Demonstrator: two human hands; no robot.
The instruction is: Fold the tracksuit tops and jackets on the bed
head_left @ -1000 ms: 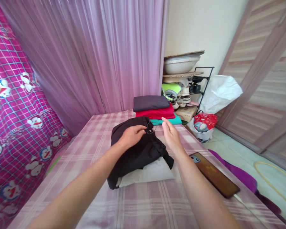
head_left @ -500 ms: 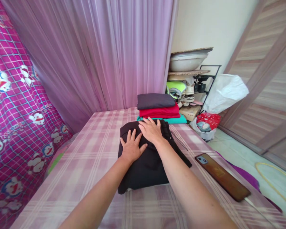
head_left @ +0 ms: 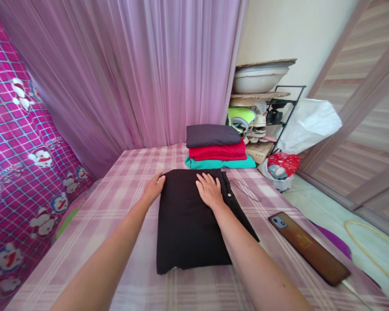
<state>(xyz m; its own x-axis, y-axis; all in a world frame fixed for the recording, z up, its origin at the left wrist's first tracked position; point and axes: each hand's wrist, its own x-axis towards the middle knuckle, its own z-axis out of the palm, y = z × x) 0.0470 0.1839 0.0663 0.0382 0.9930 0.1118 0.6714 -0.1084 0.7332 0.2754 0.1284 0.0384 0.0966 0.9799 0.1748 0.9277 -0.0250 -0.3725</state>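
Observation:
Folded black trousers (head_left: 189, 220) lie flat on the checked cloth, with the waistband, a pale button and a thin dark cord toward the right side. At their far left corner, my left hand (head_left: 154, 188) is closed on the edge, thumb on top and the other fingers partly hidden. My right hand (head_left: 209, 191) rests palm down on the upper right of the trousers, its fingers stretched out. Just beyond is a stack of folded clothes: a dark grey piece (head_left: 213, 136) on top, a red one (head_left: 218, 151) under it and a teal one (head_left: 220, 163) at the bottom.
A phone (head_left: 307, 248) with a white cable lies on the checked cloth (head_left: 116, 224) at the right. Behind stands a black rack (head_left: 291, 112) with shoes and basins, beside white and red bags (head_left: 307, 125). Purple curtains (head_left: 168, 73) hang at the back.
My left hand has slid from the middle of the trousers out to their far left corner. My right hand has shifted slightly nearer to me. The trousers' top now looks smoother.

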